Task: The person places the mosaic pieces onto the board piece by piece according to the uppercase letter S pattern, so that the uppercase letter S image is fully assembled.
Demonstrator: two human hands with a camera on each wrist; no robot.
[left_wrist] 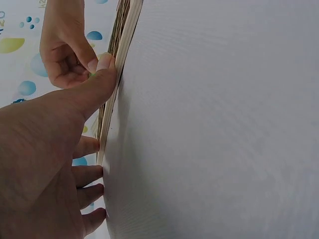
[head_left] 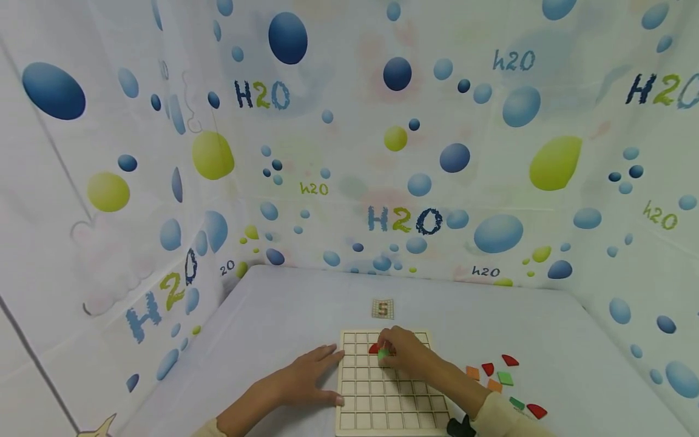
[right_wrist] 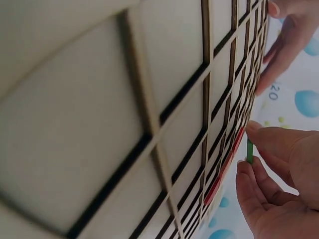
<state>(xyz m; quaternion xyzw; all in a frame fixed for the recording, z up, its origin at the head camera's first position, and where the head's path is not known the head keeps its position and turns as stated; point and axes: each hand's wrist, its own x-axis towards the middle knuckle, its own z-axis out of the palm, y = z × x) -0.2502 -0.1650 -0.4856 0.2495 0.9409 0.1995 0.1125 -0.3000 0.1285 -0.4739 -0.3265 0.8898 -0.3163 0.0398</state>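
A pale wooden grid board (head_left: 363, 403) lies on the white table. My left hand (head_left: 303, 379) rests along its left side, fingers spread and fairly straight, thumb and fingertips touching the edge. Over the upper part of the board, my right hand (head_left: 409, 355) pinches a small green tile (right_wrist: 249, 151) between thumb and fingers. Just left of that tile, a red piece (head_left: 374, 349) sits on the grid, partly hidden by the fingers. In the right wrist view, red pieces (right_wrist: 213, 190) show edge-on along the grid.
Beyond the board lies a small patterned card (head_left: 383, 309) with an S- or 5-like figure. Several loose pieces lie to the right, among them a green square (head_left: 505, 379), an orange tile (head_left: 472, 373) and a red piece (head_left: 537, 411). A printed curtain (head_left: 349, 152) surrounds the table.
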